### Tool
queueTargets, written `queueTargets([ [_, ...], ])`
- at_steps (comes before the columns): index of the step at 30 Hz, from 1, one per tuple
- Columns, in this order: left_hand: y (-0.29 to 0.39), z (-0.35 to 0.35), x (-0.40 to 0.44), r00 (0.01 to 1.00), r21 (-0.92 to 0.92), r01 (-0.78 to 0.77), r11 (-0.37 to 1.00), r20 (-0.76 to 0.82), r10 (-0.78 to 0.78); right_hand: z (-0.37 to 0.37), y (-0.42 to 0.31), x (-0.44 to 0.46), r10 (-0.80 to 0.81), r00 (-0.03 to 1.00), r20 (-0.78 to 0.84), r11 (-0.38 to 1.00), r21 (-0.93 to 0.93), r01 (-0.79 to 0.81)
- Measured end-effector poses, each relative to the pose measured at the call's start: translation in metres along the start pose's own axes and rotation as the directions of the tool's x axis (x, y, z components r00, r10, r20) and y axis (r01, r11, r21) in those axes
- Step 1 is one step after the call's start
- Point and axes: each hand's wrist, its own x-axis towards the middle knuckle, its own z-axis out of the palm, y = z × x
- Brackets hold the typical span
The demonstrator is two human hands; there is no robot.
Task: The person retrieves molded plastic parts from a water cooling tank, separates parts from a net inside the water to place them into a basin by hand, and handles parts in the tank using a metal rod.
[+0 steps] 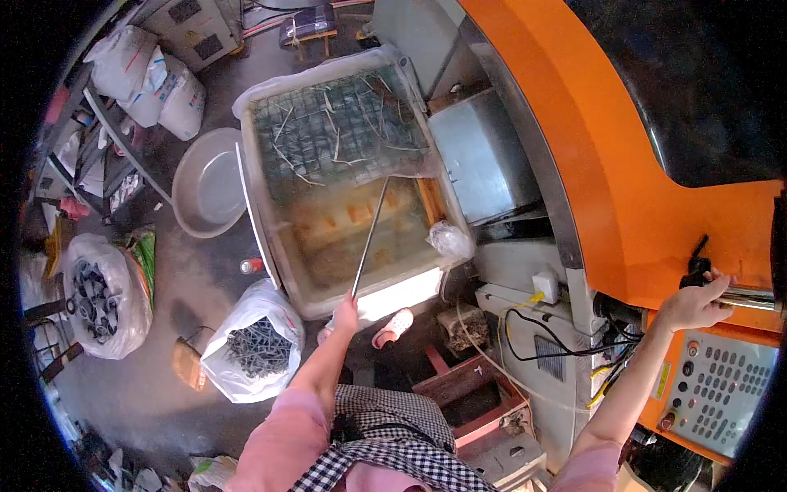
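My left hand [347,314] is closed round the lower end of a long thin metal rod [371,234]. The rod reaches forward over a large tub of cloudy water [297,307], its far tip by the edge of a dark mass of gridded pieces [328,123] with pale thin strips on top. Off to the right, my right hand [697,303] has its fingers round the left end of a shiny metal handle [752,298] on the orange machine [557,107]. A clear plastic bag [451,239] rests on the tub's right corner.
Left of the tub stand a round grey basin [187,184], a white sack of dark thin parts [287,303] and a bag of black pieces [131,307]. A red can [252,266] is on the floor. A control panel [717,394] and cables [566,353] are at right.
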Motion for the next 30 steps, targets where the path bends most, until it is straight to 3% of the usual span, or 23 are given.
queueTargets([
  [2, -0.022, -0.016, -0.015, 0.999, 0.08, -0.037, 0.996, -0.004, 0.038, -0.001, 0.003, 0.001, -0.01, 1.0, 0.009, 1.0, 0.018, 0.009],
  [4, -0.038, -0.033, -0.032, 0.993, 0.138, 0.089, 0.986, 0.066, -0.099, 0.0, 0.003, 0.0, -0.015, 1.0, 0.026, 0.999, 0.042, 0.014],
  [8, -0.046, -0.077, -0.071, 0.987, 0.201, 0.137, 0.97, 0.058, -0.152, 0.001, 0.003, -0.002, -0.022, 1.0, 0.016, 0.999, -0.028, 0.023],
  [10, -0.054, -0.093, -0.089, 0.994, 0.143, 0.105, 0.984, 0.024, -0.109, -0.001, 0.007, 0.0, -0.029, 0.999, 0.015, 0.999, -0.025, 0.029],
  [16, -0.072, -0.147, -0.14, 0.995, 0.226, 0.082, 0.971, 0.042, -0.094, 0.003, 0.004, 0.001, -0.015, 1.0, 0.026, 0.999, -0.041, 0.016],
  [20, -0.09, -0.179, -0.181, 0.997, 0.198, 0.063, 0.978, 0.02, -0.069, 0.005, -0.017, -0.004, 0.089, 0.996, 0.005, 0.984, -0.156, -0.087],
  [21, -0.107, -0.176, -0.185, 1.0, 0.2, 0.021, 0.98, -0.019, -0.018, 0.003, -0.012, -0.002, 0.07, 0.997, 0.035, 0.981, -0.181, -0.062],
  [24, -0.13, -0.165, -0.183, 0.994, 0.216, 0.112, 0.97, -0.031, -0.107, 0.004, -0.019, -0.004, 0.137, 0.989, 0.057, 0.968, -0.218, -0.121],
  [26, -0.131, -0.154, -0.171, 0.997, 0.217, 0.067, 0.974, -0.041, -0.059, 0.004, -0.022, -0.003, 0.092, 0.994, 0.062, 0.975, -0.211, -0.077],
  [28, -0.122, -0.146, -0.153, 0.984, 0.276, 0.177, 0.945, -0.023, -0.178, 0.003, -0.031, -0.004, 0.107, 0.991, 0.084, 0.958, -0.276, -0.08],
  [30, -0.116, -0.137, -0.135, 0.981, 0.249, 0.195, 0.949, -0.045, -0.189, 0.004, -0.025, -0.001, 0.102, 0.992, 0.077, 0.946, -0.315, -0.073],
])
